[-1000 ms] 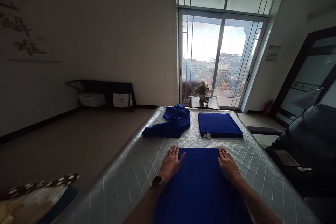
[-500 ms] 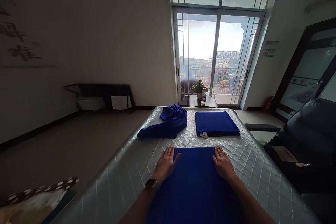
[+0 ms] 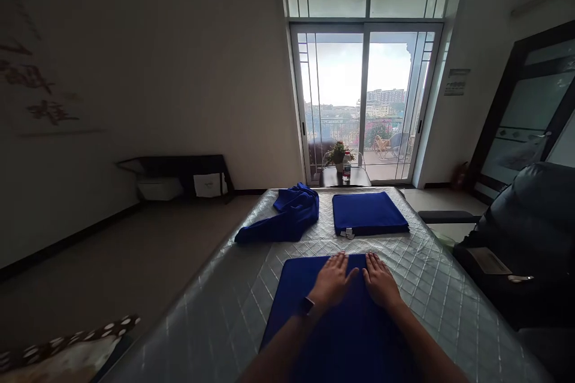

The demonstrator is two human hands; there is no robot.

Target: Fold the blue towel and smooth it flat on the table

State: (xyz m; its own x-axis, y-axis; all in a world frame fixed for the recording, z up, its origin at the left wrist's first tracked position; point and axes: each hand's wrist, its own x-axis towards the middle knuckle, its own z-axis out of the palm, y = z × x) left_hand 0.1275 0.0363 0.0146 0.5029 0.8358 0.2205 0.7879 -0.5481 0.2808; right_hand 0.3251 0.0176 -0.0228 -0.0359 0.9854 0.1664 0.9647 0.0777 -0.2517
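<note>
A blue cloth (image 3: 299, 293) lies flat with straight edges in front of me on the silver quilted mattress (image 3: 220, 305). My left hand (image 3: 333, 280) rests palm down on it near the far edge, fingers stretched out and thumb apart. Close beside it, my right hand (image 3: 380, 279) lies flat at the cloth's far right corner, also with fingers extended. Neither hand grips anything. Beyond them sits a folded blue cloth (image 3: 369, 213) with white tags (image 3: 347, 233) at its near edge. To its left is a crumpled blue cloth (image 3: 287, 215). My forearms hide part of the nearest cloth.
A small dark table (image 3: 330, 178) with a potted plant (image 3: 339, 154) and a bottle (image 3: 346, 166) stands past the mattress, before a sliding glass door (image 3: 332, 84). A black chair (image 3: 534, 221) is at the right. Polka-dot fabric (image 3: 67, 338) shows at lower left.
My left hand has slid rightward from the cloth's far left corner to near my right hand, uncovering that corner. My right hand has stayed at the right corner. The view has tilted slightly upward.
</note>
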